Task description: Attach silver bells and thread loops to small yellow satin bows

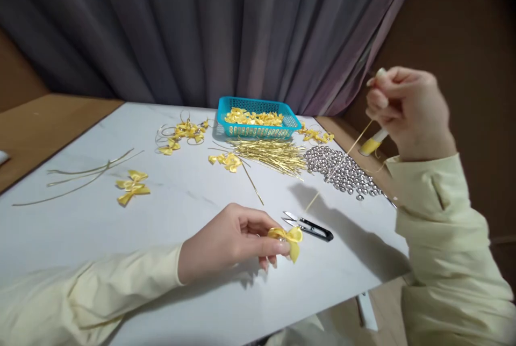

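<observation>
Between the thumb and fingers of my left hand is a yellow ribbon bow, with a small shiny piece near its middle. My right hand, raised high at the right, is closed in a pinch on a yellow thread. The thread slants taut down toward the bow; its lower end is hard to follow, and whether a needle sits in the fingertips cannot be seen. Black-handled thread snips lie on the table just beyond the bow, blades pointing left.
A blue basket of yellow bows stands at the back. In front lie gold twist ties and silver beads. A yellow thread spool is near the right edge. More bows and gold strands lie leftward.
</observation>
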The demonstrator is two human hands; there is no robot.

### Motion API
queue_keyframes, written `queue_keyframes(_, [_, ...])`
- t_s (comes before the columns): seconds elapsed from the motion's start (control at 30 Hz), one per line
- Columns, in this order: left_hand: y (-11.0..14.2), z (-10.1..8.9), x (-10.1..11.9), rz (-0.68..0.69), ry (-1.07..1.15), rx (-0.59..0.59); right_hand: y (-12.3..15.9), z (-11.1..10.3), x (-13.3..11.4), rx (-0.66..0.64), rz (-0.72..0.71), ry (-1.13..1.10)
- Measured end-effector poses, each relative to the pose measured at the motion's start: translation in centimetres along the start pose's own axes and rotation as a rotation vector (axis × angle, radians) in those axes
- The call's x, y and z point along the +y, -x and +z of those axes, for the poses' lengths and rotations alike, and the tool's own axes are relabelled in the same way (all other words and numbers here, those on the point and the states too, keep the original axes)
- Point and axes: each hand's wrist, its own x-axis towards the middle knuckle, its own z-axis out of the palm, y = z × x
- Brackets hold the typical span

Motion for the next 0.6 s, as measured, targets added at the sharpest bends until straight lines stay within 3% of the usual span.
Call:
queue_keyframes(0.13, [-0.1,-0.3,-0.3,-0.04,-0.01,-0.021,2.6,0.0,4.5,0.126,0.087,0.144])
queue_keyframes(0.27, [-0.2,-0.4,-1.0,-0.101,-0.021,-0.029,5.3,1.0,4.3,0.061,0.159,0.152])
queue_keyframes(0.47, [-0.2,-0.4,-1.2,-0.155,-0.079,-0.016,10.9,4.1,-0.7,-0.446,0.047,0.437])
queue_keyframes(0.6, [-0.4,-0.4,-0.8,-0.145,-0.128,0.016,13.2,5.9,-0.7,-0.654,-0.021,0.552])
